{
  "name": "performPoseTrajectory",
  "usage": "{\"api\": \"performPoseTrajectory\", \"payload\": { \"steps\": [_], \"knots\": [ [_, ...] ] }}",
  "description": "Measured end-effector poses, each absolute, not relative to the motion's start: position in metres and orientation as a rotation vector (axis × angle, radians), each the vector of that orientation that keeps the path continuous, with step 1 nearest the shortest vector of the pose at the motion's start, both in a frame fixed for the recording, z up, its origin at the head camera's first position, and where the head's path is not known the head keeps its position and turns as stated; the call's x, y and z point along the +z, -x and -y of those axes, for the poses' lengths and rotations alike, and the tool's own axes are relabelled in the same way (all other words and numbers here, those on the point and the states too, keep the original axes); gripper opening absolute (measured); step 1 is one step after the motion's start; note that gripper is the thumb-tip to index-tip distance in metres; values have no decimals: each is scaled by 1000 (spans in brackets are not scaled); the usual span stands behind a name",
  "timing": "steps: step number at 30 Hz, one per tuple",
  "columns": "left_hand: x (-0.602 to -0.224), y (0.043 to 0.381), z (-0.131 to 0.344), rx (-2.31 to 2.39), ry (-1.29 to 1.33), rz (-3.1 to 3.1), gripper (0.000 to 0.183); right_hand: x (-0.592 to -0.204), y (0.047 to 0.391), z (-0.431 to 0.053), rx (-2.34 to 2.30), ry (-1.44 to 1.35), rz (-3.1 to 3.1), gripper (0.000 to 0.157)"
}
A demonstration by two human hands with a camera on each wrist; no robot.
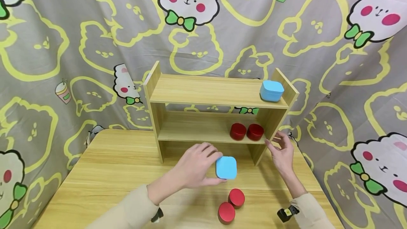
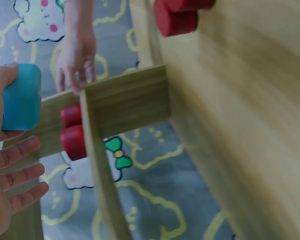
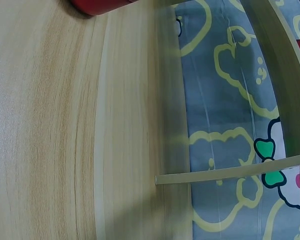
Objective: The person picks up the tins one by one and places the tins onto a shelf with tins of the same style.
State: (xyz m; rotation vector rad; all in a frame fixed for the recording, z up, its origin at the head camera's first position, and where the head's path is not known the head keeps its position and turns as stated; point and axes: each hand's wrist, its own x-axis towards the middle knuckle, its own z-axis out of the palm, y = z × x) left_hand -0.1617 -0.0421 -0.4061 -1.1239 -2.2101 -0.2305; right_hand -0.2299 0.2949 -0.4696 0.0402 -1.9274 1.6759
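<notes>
My left hand [image 1: 198,167] pinches a light blue rounded box [image 1: 226,168] between thumb and fingers, in front of the wooden shelf [image 1: 219,140]. In the left wrist view the blue box [image 2: 23,97] is at the thumb, with the other fingers spread below it. My right hand [image 1: 282,151] holds the shelf's right side panel by its edge. Two red round tins, one [image 1: 238,131] beside the other [image 1: 255,132], stand on the middle shelf at the right. Another blue box [image 1: 271,91] sits on the top shelf's right end.
Two more red tins, one [image 1: 236,198] touching the other [image 1: 226,212], stand on the wooden table [image 1: 111,172] in front of the shelf. A patterned curtain [image 1: 197,52] hangs behind and on both sides.
</notes>
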Motion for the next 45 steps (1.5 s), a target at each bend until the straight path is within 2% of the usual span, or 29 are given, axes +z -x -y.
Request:
{"api": "performPoseTrajectory", "payload": {
  "steps": [31,45],
  "knots": [
    [-277,201,33,-160,1195,2131,69,-470,230,-296,1670,-76,1931,44],
    [-250,230,16,-213,1145,2325,68,-470,231,-296,1695,-93,1900,43]
  ]
}}
